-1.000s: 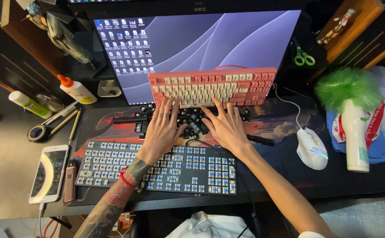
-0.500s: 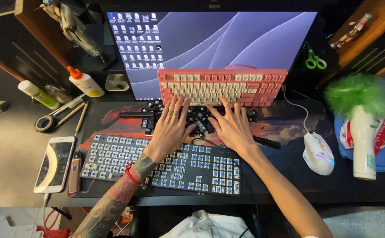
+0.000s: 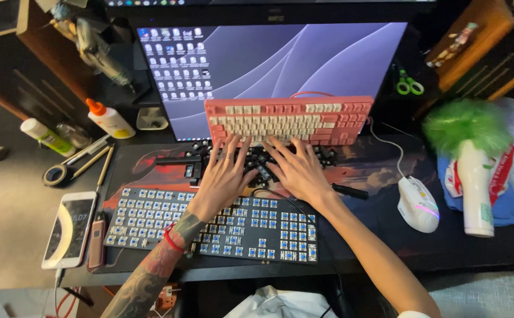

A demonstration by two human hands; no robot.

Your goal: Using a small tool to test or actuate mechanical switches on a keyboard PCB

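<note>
Flat and spread, both hands rest palm-down on a pile of black keycaps (image 3: 257, 162) on the bench (image 3: 9, 235), the left hand (image 3: 224, 176) beside the right hand (image 3: 298, 171), fingers splayed, gripping nothing. Just in front lies the bare keyboard (image 3: 151, 215), long axis left to right, blue switches up; the wrists hide part of its top edge. Behind the pile a pink keyboard (image 3: 289, 118) leans against the monitor (image 3: 280, 59), also running left to right. Most keycaps are covered and hard to tell apart.
</note>
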